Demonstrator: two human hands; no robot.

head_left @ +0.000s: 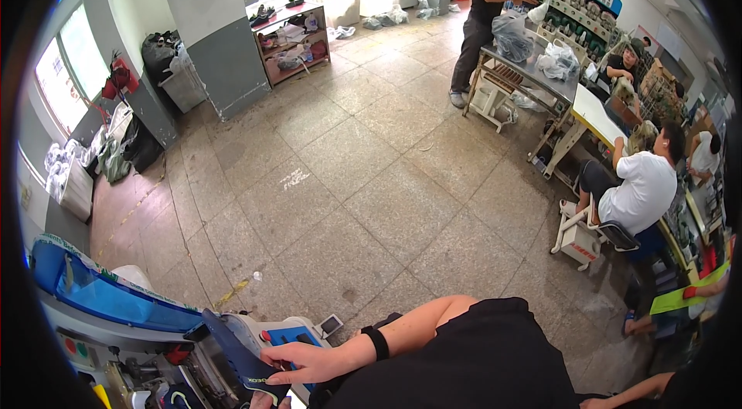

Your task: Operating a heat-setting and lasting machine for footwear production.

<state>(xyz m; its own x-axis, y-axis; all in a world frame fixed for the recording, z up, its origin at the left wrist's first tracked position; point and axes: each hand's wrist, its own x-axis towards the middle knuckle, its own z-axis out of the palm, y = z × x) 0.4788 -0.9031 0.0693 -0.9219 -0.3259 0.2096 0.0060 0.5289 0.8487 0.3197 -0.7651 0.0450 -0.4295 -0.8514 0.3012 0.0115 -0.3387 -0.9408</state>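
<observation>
My left hand (300, 362), with a black band on its wrist, reaches leftward from my dark-shirted body and grips a dark blue, sole-shaped piece (236, 347). The piece lies over a white machine (239, 324) with a blue panel and red button (287, 334). Only the fingertips of my right hand (265, 401) show at the bottom edge, just under the piece's lower end; its grip is hidden.
A blue-covered trough (108, 297) runs along the machine's left. Wide tiled floor (363, 177) stretches ahead. At right, a seated person in white (641, 189) works at a bench; another in black (487, 15) stands at a metal table (533, 69). Shelves (290, 38) stand at the back.
</observation>
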